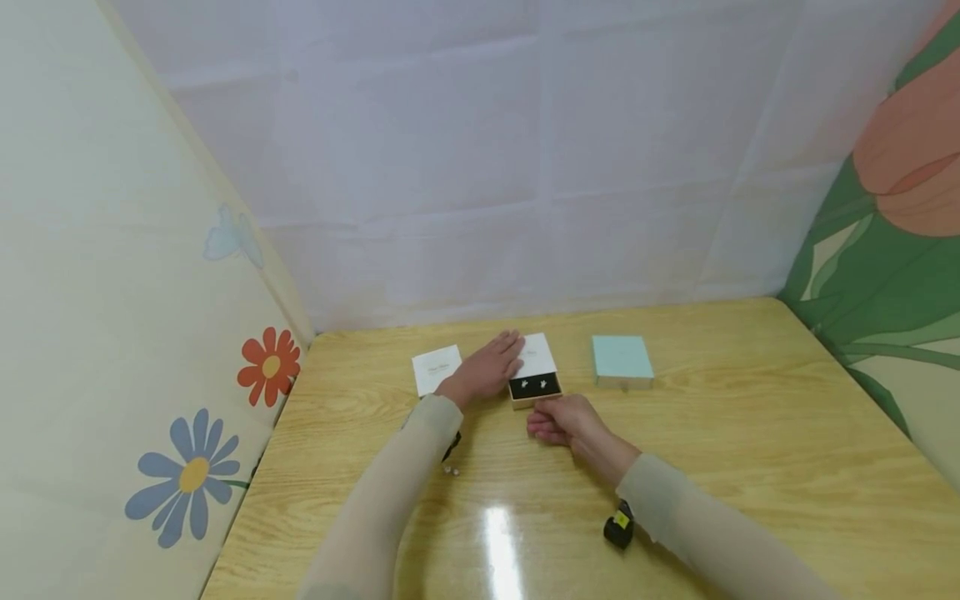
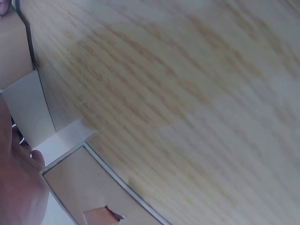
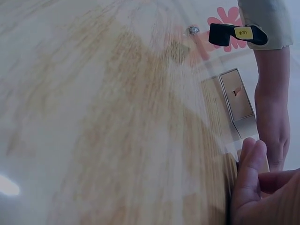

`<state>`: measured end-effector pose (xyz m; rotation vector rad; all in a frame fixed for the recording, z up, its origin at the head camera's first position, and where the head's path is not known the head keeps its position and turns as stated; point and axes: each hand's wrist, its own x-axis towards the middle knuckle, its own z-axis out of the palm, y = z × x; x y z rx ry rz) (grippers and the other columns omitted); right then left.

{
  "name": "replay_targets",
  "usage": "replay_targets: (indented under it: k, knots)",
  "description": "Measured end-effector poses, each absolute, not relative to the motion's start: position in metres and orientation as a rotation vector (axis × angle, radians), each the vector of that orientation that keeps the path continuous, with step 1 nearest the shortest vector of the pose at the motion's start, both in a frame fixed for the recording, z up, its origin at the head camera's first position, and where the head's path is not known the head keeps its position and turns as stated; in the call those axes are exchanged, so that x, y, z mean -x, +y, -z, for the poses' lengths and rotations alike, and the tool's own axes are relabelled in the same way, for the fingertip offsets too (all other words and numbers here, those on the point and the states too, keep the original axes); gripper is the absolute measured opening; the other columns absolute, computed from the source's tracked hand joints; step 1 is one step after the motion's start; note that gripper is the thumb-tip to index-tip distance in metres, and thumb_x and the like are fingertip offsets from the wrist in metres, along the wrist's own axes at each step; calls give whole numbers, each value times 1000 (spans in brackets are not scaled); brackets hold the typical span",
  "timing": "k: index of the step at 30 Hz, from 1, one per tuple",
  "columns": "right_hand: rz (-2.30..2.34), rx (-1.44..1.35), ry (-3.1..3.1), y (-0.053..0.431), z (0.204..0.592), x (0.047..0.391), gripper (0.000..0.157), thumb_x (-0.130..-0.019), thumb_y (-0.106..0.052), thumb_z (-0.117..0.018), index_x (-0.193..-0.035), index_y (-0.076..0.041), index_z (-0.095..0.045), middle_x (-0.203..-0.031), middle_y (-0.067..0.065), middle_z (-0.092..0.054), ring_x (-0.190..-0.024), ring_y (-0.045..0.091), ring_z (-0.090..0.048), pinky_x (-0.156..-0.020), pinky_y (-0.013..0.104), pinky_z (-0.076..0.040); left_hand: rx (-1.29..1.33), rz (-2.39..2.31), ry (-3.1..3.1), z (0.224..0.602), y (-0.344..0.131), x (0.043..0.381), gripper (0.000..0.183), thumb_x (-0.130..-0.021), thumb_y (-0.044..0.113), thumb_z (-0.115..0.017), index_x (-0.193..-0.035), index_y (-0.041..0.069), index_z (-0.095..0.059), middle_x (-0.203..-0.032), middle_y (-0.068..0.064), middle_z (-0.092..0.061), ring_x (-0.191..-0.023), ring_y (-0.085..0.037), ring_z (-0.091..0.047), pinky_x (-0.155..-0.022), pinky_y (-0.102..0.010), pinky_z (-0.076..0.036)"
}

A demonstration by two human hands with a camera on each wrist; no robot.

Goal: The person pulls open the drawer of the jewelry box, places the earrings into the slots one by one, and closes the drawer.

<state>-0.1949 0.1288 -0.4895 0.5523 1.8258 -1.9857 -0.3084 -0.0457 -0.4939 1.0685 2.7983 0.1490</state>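
A small jewelry box has a white sleeve [image 1: 536, 354] and a partly drawn-out drawer [image 1: 537, 401]. Two small sparkling earrings [image 1: 534, 384] lie on the drawer's black lining. My left hand [image 1: 489, 369] rests its extended fingertips on the left edge of the sleeve. At the drawer's front, my right hand [image 1: 566, 419] pinches with fingers curled; the gripped spot is hidden behind them. The right wrist view shows this right hand [image 3: 262, 192] close against the box end. Part of my left hand [image 2: 23, 183] appears beside the box in the left wrist view.
Another white box [image 1: 437, 368] stands left, partly behind my left wrist; its front has a pull tab [image 2: 96, 214]. A pale turquoise box [image 1: 622, 358] stands right. Small shiny pieces [image 1: 451, 471] lie on the wood-grain table [image 1: 750, 467]. A white cloth [image 1: 450, 167] hangs behind.
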Motion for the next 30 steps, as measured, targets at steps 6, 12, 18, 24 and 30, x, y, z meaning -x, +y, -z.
replay_targets:
  k: [6,12,18,24,30]
  knots:
    - [1971,-554,1837,129,490,198,27,-101,-8,-54,-120,10,-60,-79,9,-76,-68,15,-74,-63,26,-62,-1073,-152,2801,493,-45,308,58,-111,38,-15,-161,10,-10,-170,-11,-9,-158,-25,-6,-129,-34,-8]
    - [1979,-561,1821,129,491,201,27,-100,-7,-54,-120,10,-60,-77,9,-75,-67,14,-73,-63,26,-62,-1066,-165,2797,494,-45,309,58,-111,38,-17,-162,10,-9,-170,-11,-9,-157,-27,-7,-129,-35,-9]
    - [1989,-569,1811,128,490,203,26,-100,-7,-54,-119,10,-60,-78,9,-75,-67,14,-73,-62,25,-62,-1053,-173,2789,495,-45,309,58,-111,38,-18,-162,11,-9,-170,-10,-9,-158,-25,-6,-130,-35,-9]
    - [1985,-578,1811,128,488,204,27,-100,-8,-55,-120,9,-60,-79,10,-76,-67,14,-73,-63,26,-62,-1056,-167,2786,490,-45,307,57,-112,37,-18,-162,10,-10,-170,-11,-9,-158,-25,-7,-130,-35,-9]
    - [1986,-594,1807,127,489,207,28,-100,-8,-56,-122,8,-60,-77,8,-75,-65,13,-73,-63,26,-62,-1055,-179,2791,489,-45,306,57,-111,37,-18,-161,9,-11,-169,-11,-10,-157,-26,-8,-129,-35,-10]
